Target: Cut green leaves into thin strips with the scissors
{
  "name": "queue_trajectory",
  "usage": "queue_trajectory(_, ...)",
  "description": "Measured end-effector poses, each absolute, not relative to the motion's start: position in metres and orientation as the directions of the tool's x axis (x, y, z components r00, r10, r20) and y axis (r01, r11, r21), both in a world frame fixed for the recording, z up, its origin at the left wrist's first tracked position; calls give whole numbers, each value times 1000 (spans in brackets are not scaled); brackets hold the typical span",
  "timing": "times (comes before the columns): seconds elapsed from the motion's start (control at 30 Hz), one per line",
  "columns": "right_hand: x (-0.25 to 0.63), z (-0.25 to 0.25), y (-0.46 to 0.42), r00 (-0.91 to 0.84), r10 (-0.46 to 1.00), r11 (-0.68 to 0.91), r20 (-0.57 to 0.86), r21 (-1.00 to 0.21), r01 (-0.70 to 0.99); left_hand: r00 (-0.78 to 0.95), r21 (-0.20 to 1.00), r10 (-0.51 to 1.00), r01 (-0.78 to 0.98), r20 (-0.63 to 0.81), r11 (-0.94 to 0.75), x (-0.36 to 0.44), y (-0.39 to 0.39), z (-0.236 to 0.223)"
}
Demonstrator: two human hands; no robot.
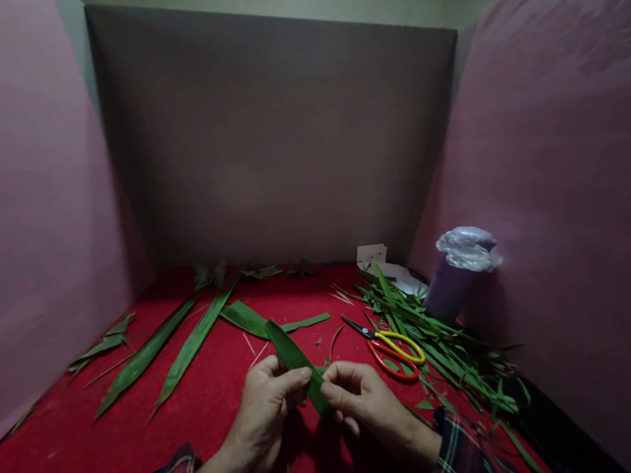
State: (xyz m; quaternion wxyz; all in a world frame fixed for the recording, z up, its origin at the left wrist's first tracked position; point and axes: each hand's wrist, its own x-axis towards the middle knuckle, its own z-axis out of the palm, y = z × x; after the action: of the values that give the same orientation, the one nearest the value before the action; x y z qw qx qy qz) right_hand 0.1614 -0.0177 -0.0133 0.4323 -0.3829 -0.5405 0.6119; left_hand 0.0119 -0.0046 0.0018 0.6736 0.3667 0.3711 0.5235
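Between my two hands is a strip of green leaf (289, 346), broad and glossy, tilted with its upper end pointing away to the left. My left hand (267, 402) pinches it from the left side, thumb lying across its face. On its right edge, the fingertips of my right hand (360, 398) are pressed together on the leaf. Just beyond lies another folded leaf piece (244, 318) with a narrow tail to the right. Scissors (391, 345) with one yellow and one red handle rest to the right of my right hand, blades toward the back.
Two long leaves (148, 357) lie at the left on the red cloth (203, 433). A heap of cut leaf strips (441, 336) spreads along the right, beside a purple cylinder (450, 286) topped with clear plastic. A white card (372, 254) stands at the back; pink-draped sides flank the table.
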Motion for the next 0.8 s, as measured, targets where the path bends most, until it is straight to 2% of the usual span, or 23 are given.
queue_trajectory(0.23, 156, -13, -21, -261, 961, 82, 92, -996, -47, 148, 883, 982, -436, -122, 175, 13, -4, -1)
queue_trajectory(0.3, 157, -12, -23, -215, 963, 182, 162, -981, 73, 155, 887, 982, -431, -109, 167, 13, -3, -1)
queue_trajectory(0.37, 158, -13, -24, -170, 950, 301, 263, -915, 268, 163, 896, 981, -412, -104, 164, 13, -3, -1)
queue_trajectory(0.43, 159, -14, -24, -150, 906, 417, 395, -782, 464, 154, 910, 980, -377, -123, 173, 14, -4, 0)
queue_trajectory(0.5, 162, -15, -23, -177, 830, 508, 529, -587, 631, 133, 930, 979, -315, -156, 191, 15, -6, 2)
queue_trajectory(0.6, 165, -14, -22, -257, 723, 519, 641, -259, 815, 151, 953, 971, -215, -184, 214, 16, -9, 4)
queue_trajectory(0.67, 167, -13, -23, -308, 682, 482, 664, -91, 871, 178, 956, 964, -183, -199, 231, 17, -11, 4)
queue_trajectory(0.8, 166, -9, -26, -434, 594, 460, 678, 157, 874, 180, 964, 966, -157, -184, 213, 18, -11, 5)
